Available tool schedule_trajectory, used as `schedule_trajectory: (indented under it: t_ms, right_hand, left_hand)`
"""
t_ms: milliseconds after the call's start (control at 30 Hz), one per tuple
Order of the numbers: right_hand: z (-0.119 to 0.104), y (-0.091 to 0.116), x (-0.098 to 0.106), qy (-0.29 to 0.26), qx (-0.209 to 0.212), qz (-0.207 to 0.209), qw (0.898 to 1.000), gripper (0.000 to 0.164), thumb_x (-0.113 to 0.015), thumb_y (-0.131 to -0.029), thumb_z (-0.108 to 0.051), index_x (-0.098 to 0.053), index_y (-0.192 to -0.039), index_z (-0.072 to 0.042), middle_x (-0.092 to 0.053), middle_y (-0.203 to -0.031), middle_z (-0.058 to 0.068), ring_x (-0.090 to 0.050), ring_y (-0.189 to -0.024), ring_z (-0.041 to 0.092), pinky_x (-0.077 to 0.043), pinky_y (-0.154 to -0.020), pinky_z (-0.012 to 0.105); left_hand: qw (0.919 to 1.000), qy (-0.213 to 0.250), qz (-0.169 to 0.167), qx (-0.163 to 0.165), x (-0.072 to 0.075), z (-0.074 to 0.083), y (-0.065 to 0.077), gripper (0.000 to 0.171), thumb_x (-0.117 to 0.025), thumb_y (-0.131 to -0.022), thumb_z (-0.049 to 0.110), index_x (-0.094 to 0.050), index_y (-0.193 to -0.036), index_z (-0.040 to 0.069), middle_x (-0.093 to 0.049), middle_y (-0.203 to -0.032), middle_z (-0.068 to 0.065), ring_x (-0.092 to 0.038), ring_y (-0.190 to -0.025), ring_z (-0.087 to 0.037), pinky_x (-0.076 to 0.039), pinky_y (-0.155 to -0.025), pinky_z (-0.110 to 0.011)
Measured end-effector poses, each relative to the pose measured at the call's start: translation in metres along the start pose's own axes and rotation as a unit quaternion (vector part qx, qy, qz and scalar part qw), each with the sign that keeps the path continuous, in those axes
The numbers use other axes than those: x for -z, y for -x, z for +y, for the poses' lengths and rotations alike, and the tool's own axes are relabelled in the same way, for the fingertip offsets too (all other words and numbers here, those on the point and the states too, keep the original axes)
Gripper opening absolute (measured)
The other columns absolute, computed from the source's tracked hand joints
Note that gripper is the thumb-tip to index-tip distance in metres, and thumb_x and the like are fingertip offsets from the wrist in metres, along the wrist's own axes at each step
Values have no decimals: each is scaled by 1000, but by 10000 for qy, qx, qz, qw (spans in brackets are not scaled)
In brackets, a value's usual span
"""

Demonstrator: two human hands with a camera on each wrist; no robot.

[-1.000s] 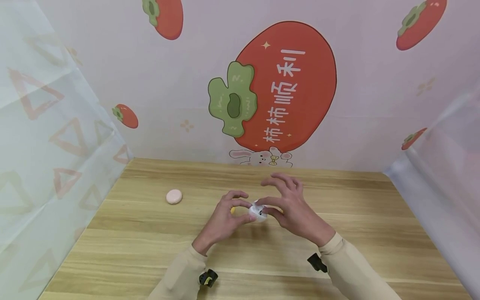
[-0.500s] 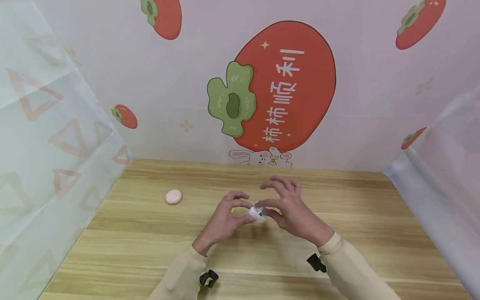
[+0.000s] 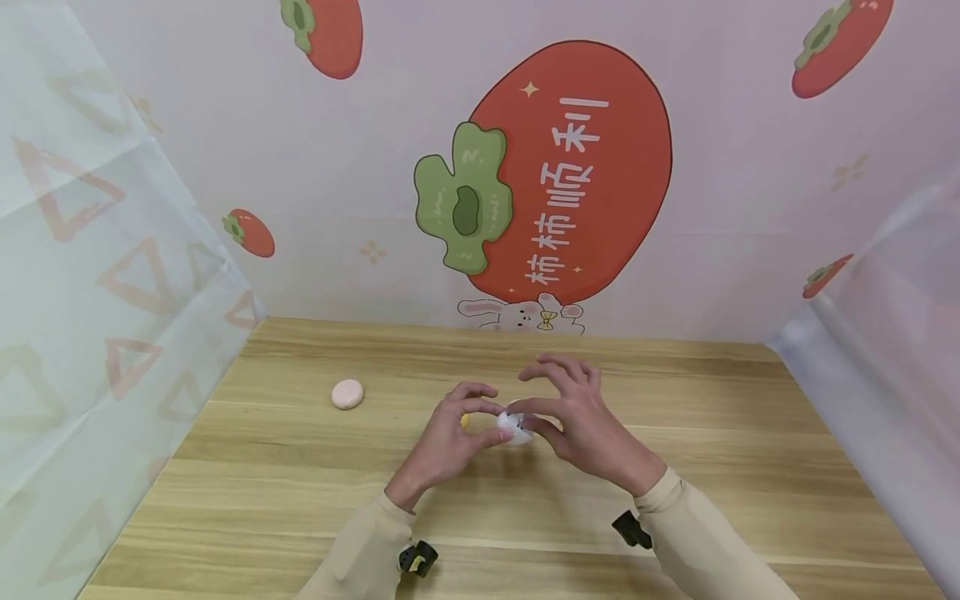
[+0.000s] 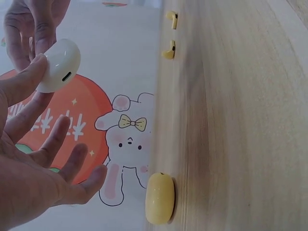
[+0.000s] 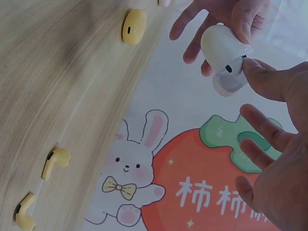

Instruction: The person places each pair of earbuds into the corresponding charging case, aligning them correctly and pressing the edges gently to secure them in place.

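A white earbud case (image 5: 219, 45) is held above the table by my left hand (image 3: 452, 433), thumb on one side and fingers on the other. Its lid (image 5: 228, 83) stands open in the right wrist view. My right hand (image 3: 588, 421) has thumb and index finger at the case opening, pinching a white earbud (image 5: 243, 58) whose dark tip shows by the thumb. A second dark mark shows beside it on the white surface. The other right fingers are spread away. From the left wrist, the case's underside with a dark port faces me.
On the table (image 3: 300, 500) lie a yellow earbud case (image 4: 160, 198) and two yellow earbuds, one (image 5: 55, 161) near the other (image 5: 25, 211). A pale pink round case (image 3: 348, 393) sits at the left. Printed cloth walls stand behind and at both sides.
Both hands stay at the white case. The right hand has shifted slightly left and down, and the dark marks at the case opening sit a little differently. The pink case has not moved.
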State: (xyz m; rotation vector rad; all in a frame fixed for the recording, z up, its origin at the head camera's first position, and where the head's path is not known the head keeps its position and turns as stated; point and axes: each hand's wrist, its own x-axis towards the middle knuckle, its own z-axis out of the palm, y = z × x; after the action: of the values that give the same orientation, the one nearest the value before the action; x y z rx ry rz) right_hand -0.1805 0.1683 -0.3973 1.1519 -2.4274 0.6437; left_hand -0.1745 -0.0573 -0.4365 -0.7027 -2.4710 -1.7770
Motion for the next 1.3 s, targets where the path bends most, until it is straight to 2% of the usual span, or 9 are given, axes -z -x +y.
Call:
schedule_trajectory:
  t_ms: [233,400,600,700,867,967,1100,1167,1300]
  right_hand:
    - [3,1,1,-184,35,424,9989,30,-86,-80,-10,-79,-107,-21,-59,-125,9,-44,-129,41,-27,-95,67]
    - [8,4,2,-333,-242,747,9964,25,-85,-81,-10,-78,-105,-17,-61,-122,7,-45,-125,37,-26,-91,63]
    - [12,7,2,-514,-554,971,9924,23,-85,-81,-8,-78,-102,-12,-63,-116,8,-49,-119,35,-25,-92,62]
    - [12,8,2,-617,-784,957,9904,19,-83,-83,-8,-78,-101,-12,-63,-114,7,-50,-118,32,-25,-93,61]
    - [12,9,1,-832,-1231,840,9853,10,-79,-89,-11,-79,-99,-11,-65,-111,5,-53,-115,29,-28,-92,57]
    - [12,6,0,-1050,-1483,712,9808,9,-77,-92,-14,-79,-98,-9,-66,-110,5,-56,-113,27,-37,-95,55]
    - [11,3,1,-1454,-1899,478,9698,14,-72,-97,-19,-80,-100,-9,-67,-112,3,-58,-113,25,-49,-92,52]
    - [11,2,1,-1665,-2102,362,9627,17,-68,-99,-22,-79,-102,-9,-66,-114,3,-58,-113,25,-51,-91,50]
    - [10,-1,2,-2109,-2491,135,9451,25,-63,-103,-28,-79,-102,-10,-65,-117,6,-58,-113,28,-57,-76,45]
  left_hand:
    - [9987,264,310,305,1,-4,-1,20,-82,-87,13,-78,-105,6,-62,-127,-10,-52,-126,-32,-35,-107,-62]
    - [9960,513,506,536,2,-4,-1,20,-81,-88,14,-78,-106,6,-63,-128,-11,-52,-127,-32,-36,-105,-66]
    - [9897,1051,702,674,3,-3,-1,20,-80,-89,14,-78,-107,6,-64,-126,-6,-53,-127,-29,-39,-106,-64]
    - [9853,1361,755,707,3,-4,-2,19,-80,-89,12,-78,-107,5,-64,-126,-6,-53,-127,-28,-40,-107,-61]
    - [9809,1573,841,780,2,-3,-2,19,-80,-89,10,-77,-107,4,-64,-126,-7,-53,-127,-28,-42,-106,-57]
    - [9803,1591,860,799,1,-1,-2,20,-79,-89,11,-77,-107,3,-63,-127,-8,-52,-128,-28,-42,-107,-57]
    - [9794,1694,835,714,-1,0,-1,21,-79,-90,11,-76,-108,1,-62,-129,-10,-50,-130,-30,-40,-108,-59]
    - [9800,1704,817,625,-2,0,-1,21,-78,-91,11,-76,-108,0,-61,-129,-11,-50,-130,-31,-39,-108,-60]
    - [9811,1668,819,539,-3,-1,-1,20,-78,-90,10,-76,-107,0,-61,-129,-11,-51,-129,-30,-37,-110,-58]
